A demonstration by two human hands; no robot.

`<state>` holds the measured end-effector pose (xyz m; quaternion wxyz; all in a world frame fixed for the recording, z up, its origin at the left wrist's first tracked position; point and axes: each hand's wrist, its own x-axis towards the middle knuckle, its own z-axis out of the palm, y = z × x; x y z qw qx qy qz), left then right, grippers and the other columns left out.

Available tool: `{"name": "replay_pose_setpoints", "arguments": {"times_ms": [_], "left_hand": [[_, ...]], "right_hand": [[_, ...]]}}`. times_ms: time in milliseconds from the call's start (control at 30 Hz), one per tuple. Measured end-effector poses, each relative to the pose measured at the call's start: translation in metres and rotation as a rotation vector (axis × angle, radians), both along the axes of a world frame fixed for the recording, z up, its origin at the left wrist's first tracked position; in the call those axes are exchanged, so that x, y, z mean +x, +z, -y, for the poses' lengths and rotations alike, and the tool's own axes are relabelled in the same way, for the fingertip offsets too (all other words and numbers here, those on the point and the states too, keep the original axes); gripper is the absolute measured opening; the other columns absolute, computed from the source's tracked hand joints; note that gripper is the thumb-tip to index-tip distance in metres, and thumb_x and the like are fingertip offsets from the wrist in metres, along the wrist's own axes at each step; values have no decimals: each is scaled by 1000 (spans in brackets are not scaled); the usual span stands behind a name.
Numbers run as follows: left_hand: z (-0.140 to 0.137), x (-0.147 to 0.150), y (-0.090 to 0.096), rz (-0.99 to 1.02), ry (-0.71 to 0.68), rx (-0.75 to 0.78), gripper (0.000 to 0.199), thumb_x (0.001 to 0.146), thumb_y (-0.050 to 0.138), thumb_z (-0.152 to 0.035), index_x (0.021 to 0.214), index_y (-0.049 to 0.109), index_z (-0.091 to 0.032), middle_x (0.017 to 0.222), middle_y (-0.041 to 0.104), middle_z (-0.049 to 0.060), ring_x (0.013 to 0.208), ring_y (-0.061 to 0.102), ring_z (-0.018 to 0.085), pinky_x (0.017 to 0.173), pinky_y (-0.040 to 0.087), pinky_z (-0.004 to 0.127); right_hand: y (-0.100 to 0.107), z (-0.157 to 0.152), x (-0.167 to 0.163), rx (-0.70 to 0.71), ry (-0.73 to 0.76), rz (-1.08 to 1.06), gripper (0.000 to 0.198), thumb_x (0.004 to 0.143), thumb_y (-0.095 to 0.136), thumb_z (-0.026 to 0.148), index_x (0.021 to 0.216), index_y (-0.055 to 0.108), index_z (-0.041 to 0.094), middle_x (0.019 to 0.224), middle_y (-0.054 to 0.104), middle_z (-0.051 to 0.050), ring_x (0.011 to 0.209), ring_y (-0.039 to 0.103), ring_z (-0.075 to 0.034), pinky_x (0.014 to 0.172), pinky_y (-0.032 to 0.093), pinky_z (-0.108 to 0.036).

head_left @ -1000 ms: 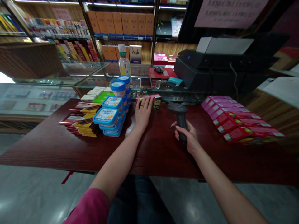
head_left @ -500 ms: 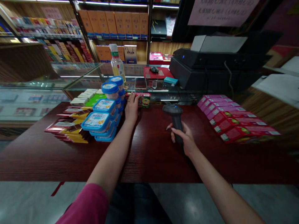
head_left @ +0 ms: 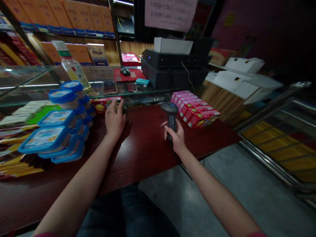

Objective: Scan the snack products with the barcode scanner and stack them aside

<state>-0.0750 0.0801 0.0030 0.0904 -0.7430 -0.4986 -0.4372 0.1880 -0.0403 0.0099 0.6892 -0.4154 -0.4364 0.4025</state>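
Observation:
My right hand (head_left: 178, 135) is wrapped round the handle of a black barcode scanner (head_left: 171, 119), held upright above the dark red-brown table (head_left: 138, 144). At the table's back edge my left hand (head_left: 115, 121) reaches to a small red box (head_left: 99, 105). Its fingers are stretched and apart over the box's right end, which they partly hide. Left of that hand stand stacked blue-lidded tubs (head_left: 46, 140), round ones behind square ones. Pink and red boxes (head_left: 195, 113) form a row beyond the scanner on the right.
Chocolate-brown and yellow packets (head_left: 19, 164) lie at the far left, near a green pack (head_left: 46, 114). A clear bottle (head_left: 74, 70) rises behind the tubs. Behind the table are a glass counter, a mouse (head_left: 125, 71) and a black machine (head_left: 172, 70). A metal rack (head_left: 278, 164) stands right.
The view has turned to the right, so the tubs and bottle sit further left and the metal rack shows. My left hand's fingers have spread at the red box. The scanner stays in my right hand.

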Motion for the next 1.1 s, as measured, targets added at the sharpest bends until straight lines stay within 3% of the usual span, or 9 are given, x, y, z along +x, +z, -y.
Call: {"name": "replay_pose_setpoints", "arguments": {"times_ms": [133,233,400,533,667,833,933,1100], "left_hand": [[39,85,2,-218,-321,-15,67,95,58,-16,160,46,-27,168,44,10,153,47,30,124,42,50],[68,158,7,-358,-477,-7,66,99,55,-18,163,41,-24,169,44,11,156,43,28,123,42,46],[91,258,18,-314,-495,-23,68,101,58,-29,165,36,-21,173,36,11,162,32,28,128,35,47],[85,299,19,-238,-469,-50,60,102,57,-28,161,45,-24,173,35,9,163,28,30,132,28,51],[80,301,11,-193,-521,-33,49,103,56,-24,151,57,-27,165,50,8,159,39,29,129,34,53],[83,266,4,-166,-617,47,43,108,47,-24,148,61,-28,157,59,8,144,58,24,120,47,47],[78,225,1,-144,-644,105,39,108,50,-25,143,65,-29,152,64,7,141,60,24,118,50,45],[58,125,-2,-73,-586,167,39,107,52,-24,143,65,-30,150,65,6,139,61,23,119,51,44]], "right_hand": [[1,29,51,43,-239,58,35,77,80,31,105,59,26,90,69,4,47,54,-8,43,45,-24],[-3,41,76,101,-495,9,44,76,79,30,114,56,27,87,65,5,46,51,-7,43,44,-24],[-15,39,91,147,-825,-143,48,80,70,34,122,46,28,92,60,3,47,49,-8,45,46,-25],[-21,36,94,111,-925,-183,40,84,63,34,119,44,27,95,59,1,47,48,-9,45,48,-28],[-23,37,96,85,-938,-163,39,89,60,32,123,42,28,98,59,-1,48,47,-10,46,49,-29],[-34,35,102,81,-949,-82,47,97,52,34,139,32,27,106,59,-5,51,47,-9,50,48,-28],[-40,31,108,83,-937,14,51,101,46,38,147,25,27,109,58,-6,53,49,-10,52,47,-29],[-31,19,94,162,-852,23,52,92,63,41,137,37,32,102,57,-3,53,51,-11,49,46,-29]]}}
